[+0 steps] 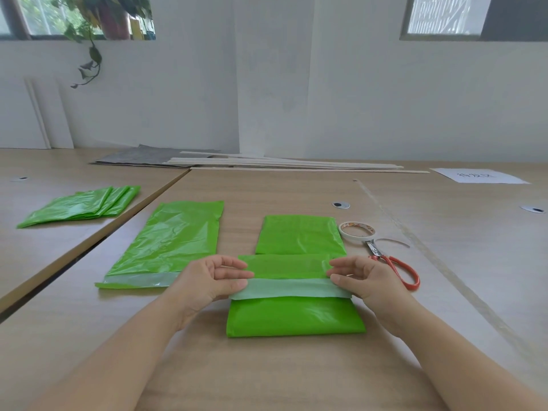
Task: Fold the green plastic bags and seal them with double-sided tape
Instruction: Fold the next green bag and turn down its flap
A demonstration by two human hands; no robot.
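Observation:
A folded green plastic bag (293, 317) lies in front of me on the wooden table. Its top flap (284, 266) is lifted, with a pale tape strip (289, 289) running across it. My left hand (207, 280) pinches the flap's left end. At the right end my right hand (360, 278) pinches the same flap. Behind it lies a folded green bag (299, 235). An unfolded green bag (169, 244) with a pale strip at its near edge lies to the left. A roll of double-sided tape (357, 231) sits right of the folded bag.
Red-handled scissors (396, 266) lie beside the tape roll, close to my right hand. A stack of green bags (83, 206) rests on the neighbouring table at the far left. Wooden strips (296, 164) and grey sheets lie along the wall. A white paper (477, 176) sits far right.

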